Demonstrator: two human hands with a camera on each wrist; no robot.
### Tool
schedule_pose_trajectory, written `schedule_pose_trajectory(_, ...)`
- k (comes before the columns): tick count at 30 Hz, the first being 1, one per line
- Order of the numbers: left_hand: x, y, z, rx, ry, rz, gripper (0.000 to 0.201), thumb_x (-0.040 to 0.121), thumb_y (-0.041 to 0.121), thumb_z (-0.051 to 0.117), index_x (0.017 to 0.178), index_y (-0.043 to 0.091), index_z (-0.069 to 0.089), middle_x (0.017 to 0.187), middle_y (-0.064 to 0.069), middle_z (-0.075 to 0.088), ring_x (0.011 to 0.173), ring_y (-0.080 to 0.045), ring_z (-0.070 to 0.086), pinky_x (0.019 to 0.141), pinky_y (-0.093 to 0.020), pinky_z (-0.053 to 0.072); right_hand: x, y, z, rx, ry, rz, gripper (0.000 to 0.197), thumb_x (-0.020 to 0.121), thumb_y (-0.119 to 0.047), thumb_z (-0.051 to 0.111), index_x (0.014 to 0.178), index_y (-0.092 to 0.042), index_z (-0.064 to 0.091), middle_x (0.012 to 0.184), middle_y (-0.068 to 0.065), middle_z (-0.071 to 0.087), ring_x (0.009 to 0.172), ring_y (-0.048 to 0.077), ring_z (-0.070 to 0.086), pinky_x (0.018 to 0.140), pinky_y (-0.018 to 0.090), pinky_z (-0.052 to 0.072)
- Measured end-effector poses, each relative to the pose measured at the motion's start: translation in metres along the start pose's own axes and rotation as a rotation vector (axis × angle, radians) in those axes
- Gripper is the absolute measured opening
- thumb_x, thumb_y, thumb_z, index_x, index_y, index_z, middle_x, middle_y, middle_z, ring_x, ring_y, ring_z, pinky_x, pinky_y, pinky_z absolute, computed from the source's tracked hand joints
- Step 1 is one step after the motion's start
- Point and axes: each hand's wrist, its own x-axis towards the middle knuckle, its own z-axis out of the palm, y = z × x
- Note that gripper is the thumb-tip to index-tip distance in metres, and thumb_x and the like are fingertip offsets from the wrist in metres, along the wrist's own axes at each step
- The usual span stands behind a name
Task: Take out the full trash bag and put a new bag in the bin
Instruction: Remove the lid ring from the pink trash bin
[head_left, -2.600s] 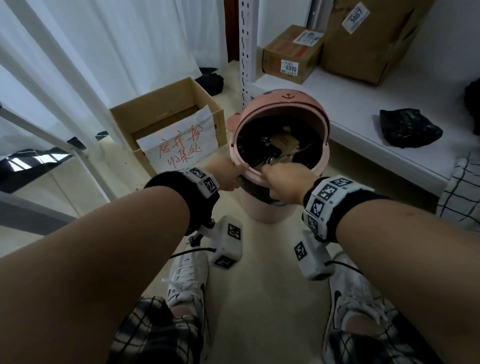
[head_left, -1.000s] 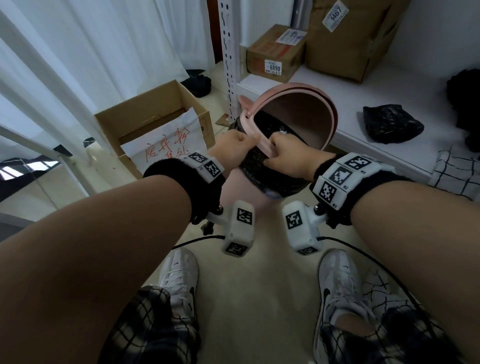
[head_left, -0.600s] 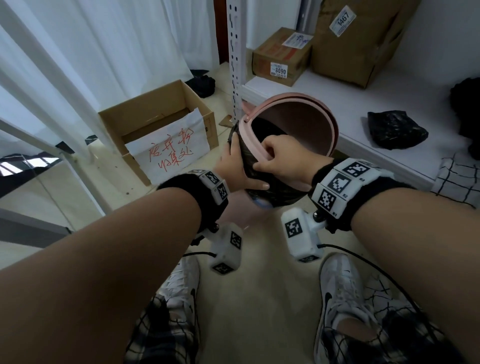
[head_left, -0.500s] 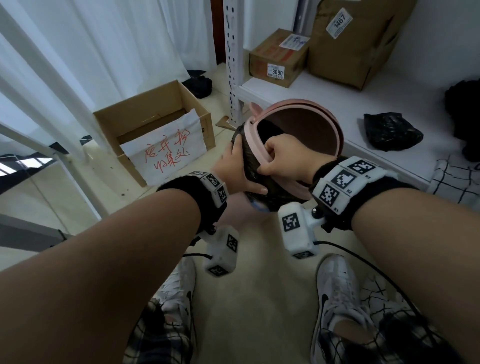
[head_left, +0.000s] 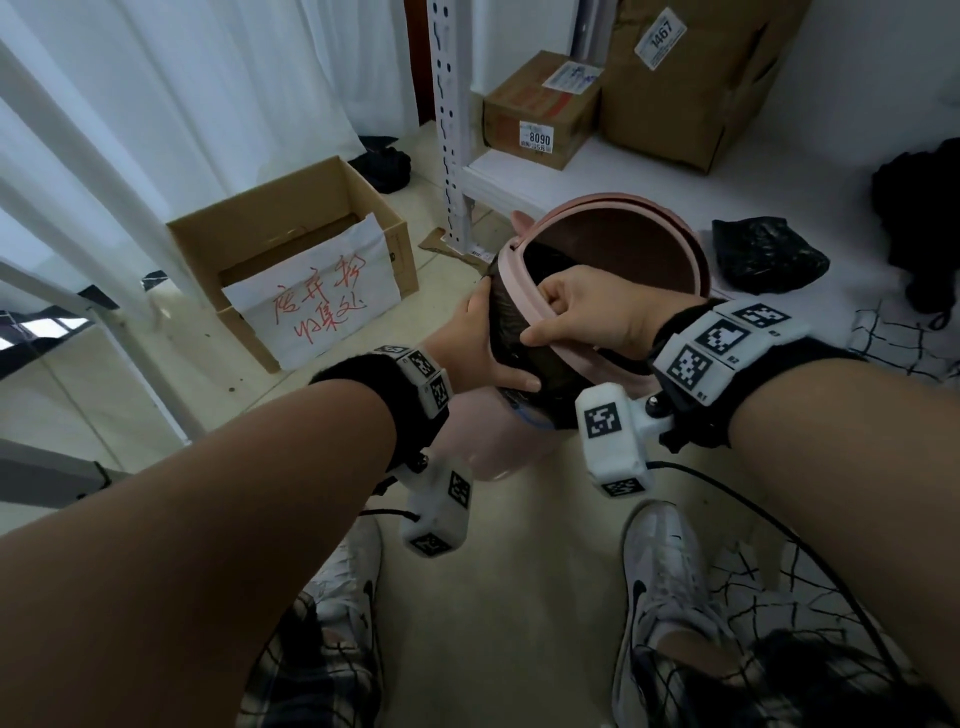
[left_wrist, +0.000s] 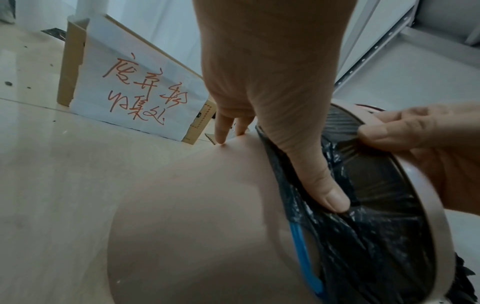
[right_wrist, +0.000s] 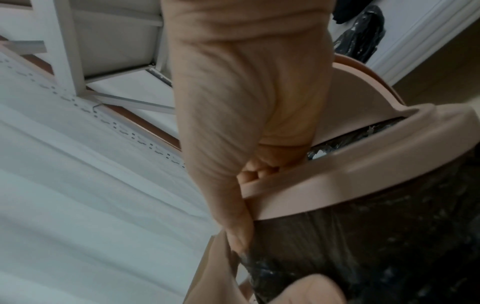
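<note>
A pink bin (head_left: 483, 441) stands on the floor between my feet, lined with a full black trash bag (head_left: 511, 332) folded over its rim. My right hand (head_left: 582, 312) grips the pink lid ring (head_left: 519, 291) and holds it tilted up off the bag, with the lid's brown inside facing me. My left hand (head_left: 483, 343) lies against the bag-covered rim. In the left wrist view its thumb (left_wrist: 324, 195) presses straight on the bag (left_wrist: 363, 236), its fingers (left_wrist: 223, 131) lie down the bin wall (left_wrist: 194, 216), and a blue drawstring (left_wrist: 303, 253) shows. The right wrist view has the ring (right_wrist: 350, 179) above the bag (right_wrist: 376, 246).
An open cardboard box (head_left: 291, 249) with a handwritten paper sign stands on the floor to the left. A white shelf (head_left: 649, 176) behind the bin carries cardboard parcels and a crumpled black bag (head_left: 763, 254). Its perforated post (head_left: 452, 130) stands just left of the bin. Curtains hang at the left.
The pink ring, seated on the bin earlier, is now lifted and tilted up by my right hand. My left hand has left the ring and moved down onto the bag-covered rim.
</note>
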Motion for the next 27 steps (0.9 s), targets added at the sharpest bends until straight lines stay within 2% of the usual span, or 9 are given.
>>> schedule_pose_trajectory(3, -0.003, 0.001, -0.011, -0.039, 0.018, -0.028, 0.124, 0.059, 0.049, 0.083, 0.150, 0.010, 0.009, 0.153, -0.007, 0.029, 0.140, -0.023, 0.032, 0.115, -0.040, 0.032, 0.007, -0.006, 0.001, -0.203, 0.035, -0.006, 0.030, 0.082, -0.022, 0.067, 0.099, 0.002, 0.059, 0.093, 0.018, 0.063, 0.086, 0.030, 0.058, 0.075, 0.038, 0.047)
schedule_pose_trajectory(7, -0.011, 0.003, -0.038, -0.058, 0.087, -0.094, 0.072, 0.084, 0.032, 0.067, 0.144, 0.011, 0.033, 0.140, -0.010, 0.047, 0.128, -0.025, 0.047, 0.104, -0.031, 0.038, 0.012, -0.015, 0.006, -0.441, 0.082, -0.038, 0.022, 0.087, -0.024, 0.062, 0.097, -0.008, 0.052, 0.092, 0.006, 0.048, 0.086, 0.022, 0.047, 0.071, 0.027, 0.031)
schedule_pose_trajectory(9, -0.012, 0.004, -0.047, -0.144, 0.150, -0.106, 0.042, 0.090, 0.024, 0.059, 0.127, 0.006, 0.051, 0.118, -0.013, 0.059, 0.113, -0.027, 0.056, 0.094, -0.032, 0.044, 0.014, -0.016, 0.014, -0.507, 0.075, -0.079, 0.020, 0.087, -0.023, 0.060, 0.096, -0.011, 0.048, 0.094, 0.007, 0.048, 0.090, 0.026, 0.050, 0.072, 0.028, 0.032)
schedule_pose_trajectory(11, -0.012, 0.004, -0.052, -0.274, 0.147, -0.145, 0.018, 0.092, 0.023, 0.055, 0.092, 0.006, 0.059, 0.087, -0.010, 0.058, 0.089, -0.027, 0.057, 0.079, -0.033, 0.049, 0.015, -0.015, 0.021, -0.561, 0.060, -0.107, 0.020, 0.087, -0.021, 0.060, 0.098, -0.009, 0.049, 0.099, 0.011, 0.053, 0.095, 0.029, 0.054, 0.075, 0.030, 0.037)
schedule_pose_trajectory(13, -0.010, 0.004, -0.052, -0.367, 0.134, -0.219, 0.032, 0.092, 0.032, 0.055, 0.070, 0.008, 0.054, 0.075, -0.010, 0.055, 0.079, -0.024, 0.053, 0.073, -0.031, 0.045, 0.016, -0.013, 0.023, -0.598, 0.040, -0.118, 0.020, 0.086, -0.021, 0.062, 0.096, -0.009, 0.049, 0.097, 0.010, 0.053, 0.095, 0.029, 0.053, 0.075, 0.030, 0.037)
schedule_pose_trajectory(15, -0.007, 0.002, -0.051, -0.454, 0.154, -0.300, 0.036, 0.088, 0.041, 0.060, 0.079, 0.006, 0.057, 0.074, -0.010, 0.056, 0.069, -0.020, 0.052, 0.068, -0.030, 0.044, 0.016, -0.012, 0.023, -0.597, 0.017, -0.103, 0.024, 0.085, -0.027, 0.064, 0.084, -0.012, 0.046, 0.084, 0.003, 0.048, 0.085, 0.027, 0.051, 0.070, 0.030, 0.034)
schedule_pose_trajectory(18, -0.005, 0.003, -0.047, -0.644, 0.159, -0.433, 0.032, 0.083, 0.037, 0.068, 0.087, 0.007, 0.058, 0.064, -0.005, 0.055, 0.051, -0.012, 0.051, 0.053, -0.020, 0.050, 0.013, -0.014, 0.021, -0.602, -0.007, -0.078, 0.034, 0.085, -0.039, 0.062, 0.067, -0.018, 0.043, 0.068, 0.000, 0.044, 0.068, 0.022, 0.046, 0.062, 0.032, 0.035)
schedule_pose_trajectory(21, -0.005, 0.008, -0.045, -0.681, 0.162, -0.470, 0.023, 0.084, 0.029, 0.068, 0.080, 0.010, 0.056, 0.068, -0.006, 0.058, 0.051, -0.012, 0.056, 0.063, -0.023, 0.056, 0.012, -0.015, 0.021, -0.569, 0.032, -0.106, 0.025, 0.082, -0.035, 0.067, 0.081, -0.012, 0.057, 0.076, 0.003, 0.055, 0.072, 0.022, 0.052, 0.065, 0.032, 0.042)
schedule_pose_trajectory(27, -0.007, 0.017, -0.053, -0.733, 0.223, -0.471, 0.015, 0.088, 0.012, 0.063, 0.086, -0.001, 0.057, 0.075, -0.014, 0.062, 0.054, -0.017, 0.062, 0.047, -0.022, 0.057, 0.012, -0.018, 0.023, -0.544, 0.064, -0.104, 0.029, 0.084, -0.031, 0.063, 0.100, -0.006, 0.060, 0.090, 0.007, 0.059, 0.081, 0.022, 0.053, 0.072, 0.031, 0.041)
